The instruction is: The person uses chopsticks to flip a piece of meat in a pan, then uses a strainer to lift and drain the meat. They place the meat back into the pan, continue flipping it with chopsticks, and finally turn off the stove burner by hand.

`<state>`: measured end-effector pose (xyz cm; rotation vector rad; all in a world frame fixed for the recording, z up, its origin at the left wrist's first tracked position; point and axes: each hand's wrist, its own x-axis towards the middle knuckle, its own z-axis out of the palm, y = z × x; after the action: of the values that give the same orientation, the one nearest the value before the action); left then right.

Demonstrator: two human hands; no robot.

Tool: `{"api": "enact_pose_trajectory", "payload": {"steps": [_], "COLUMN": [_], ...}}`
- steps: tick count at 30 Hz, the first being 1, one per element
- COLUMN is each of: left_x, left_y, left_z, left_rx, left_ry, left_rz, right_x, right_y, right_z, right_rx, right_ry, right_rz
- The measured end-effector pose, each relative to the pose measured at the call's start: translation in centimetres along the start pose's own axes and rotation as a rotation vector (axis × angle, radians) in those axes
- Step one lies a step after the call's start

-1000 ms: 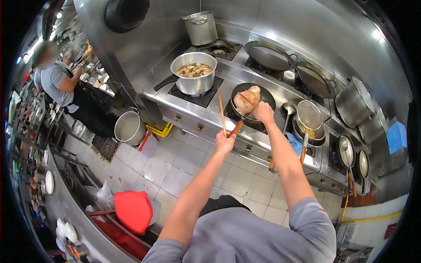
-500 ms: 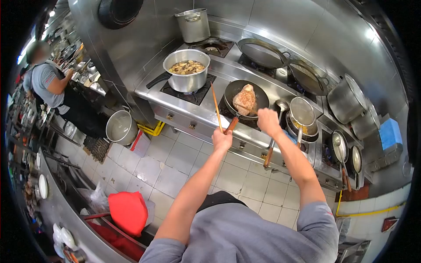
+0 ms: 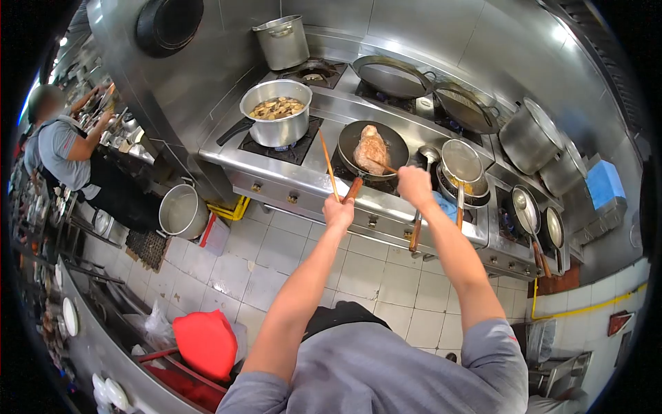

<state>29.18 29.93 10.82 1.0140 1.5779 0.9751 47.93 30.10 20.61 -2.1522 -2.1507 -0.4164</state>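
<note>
A browned piece of meat lies in a dark frying pan on the stove. My left hand is closed round the pan's wooden handle, and a thin wooden stick rises from the same hand. My right hand is closed on another thin wooden stick, whose far end reaches the near side of the meat. A ladle and a wire strainer over a pan of yellow food are just right of my right hand.
A large pot with sliced food stands on the left burner, its black handle pointing left. Woks and tall pots line the back and right. A co-worker stands at far left. A bucket is near the floor.
The view has shifted slightly, moving the stove left in the picture. The meat appears turned in the pan, and the stick in my right hand now shows plainly against it.
</note>
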Motion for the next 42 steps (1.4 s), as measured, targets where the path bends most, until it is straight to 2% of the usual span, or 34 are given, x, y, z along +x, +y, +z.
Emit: {"api": "enact_pose_trajectory", "payload": {"steps": [3, 8, 10, 14, 16, 17, 18, 19, 20, 21, 22, 24, 27, 28, 32, 34, 36, 38, 42], "left_x": [0.7, 1.3, 1.0, 1.3, 0.9, 0.7, 0.7, 0.8, 1.1, 1.5, 1.6, 1.5, -0.1, -0.4, 0.3, -0.4, -0.4, -0.7, -1.1], "left_y": [-0.6, -1.2, -0.6, -0.8, -0.4, -0.2, -0.1, -0.2, -0.6, -1.3, -1.4, -1.2, 0.2, 0.6, 0.0, 0.5, 0.0, -0.5, 0.4], "left_z": [0.2, 0.2, -0.4, -0.2, -0.2, -0.2, -0.2, -0.4, -0.4, -0.4, -0.5, -0.8, -1.6, -1.8, -1.6, -1.9, -1.6, -1.2, -0.7], "left_rx": [0.025, 0.002, 0.014, 0.012, -0.011, -0.010, -0.012, -0.015, -0.017, -0.001, 0.015, 0.014, 0.076, 0.139, 0.193, 0.165, 0.156, 0.146, 0.140], "left_ry": [0.007, 0.037, 0.026, 0.031, -0.019, -0.025, -0.017, -0.005, -0.002, 0.021, 0.044, 0.032, 0.021, 0.025, -0.012, -0.098, -0.069, -0.046, -0.051], "left_rz": [0.057, 0.069, 0.023, 0.048, -0.048, -0.041, -0.048, -0.058, -0.057, -0.003, 0.049, 0.042, 0.059, 0.092, 0.030, -0.055, -0.035, -0.018, -0.032], "right_x": [0.5, 1.2, 0.4, 0.7, 0.8, 1.2, 1.6, 1.6, 1.9, 2.5, 2.9, 2.8, 2.6, 2.6, 1.1, -0.1, -1.1, -1.6, 1.5], "right_y": [-1.6, -4.6, -5.5, -6.3, -7.2, -7.0, -7.0, -6.6, -5.9, -4.7, -3.6, -2.9, -3.7, -3.4, -3.4, -3.4, -4.5, -4.5, -2.9], "right_z": [4.3, 3.4, 2.5, 6.0, 6.4, 6.3, 4.8, 1.4, -2.2, -3.8, -4.6, -5.8, -2.1, 1.2, 6.7, 6.0, 4.7, 4.6, 4.8], "right_rx": [0.001, -0.102, -0.383, -0.447, -0.471, -0.444, -0.417, -0.385, -0.313, -0.251, -0.195, -0.126, -0.157, -0.099, -0.124, -0.182, -0.410, -0.468, -0.335], "right_ry": [-0.055, -0.137, -0.288, -0.234, -0.212, -0.222, -0.228, -0.113, -0.122, -0.141, -0.060, -0.015, -0.028, 0.003, -0.108, -0.168, -0.238, -0.277, -0.225], "right_rz": [-0.040, -0.162, -0.342, -0.301, -0.249, -0.304, -0.363, -0.313, -0.226, -0.121, -0.094, 0.019, -0.058, -0.105, -0.193, -0.206, -0.410, -0.404, -0.289]}}
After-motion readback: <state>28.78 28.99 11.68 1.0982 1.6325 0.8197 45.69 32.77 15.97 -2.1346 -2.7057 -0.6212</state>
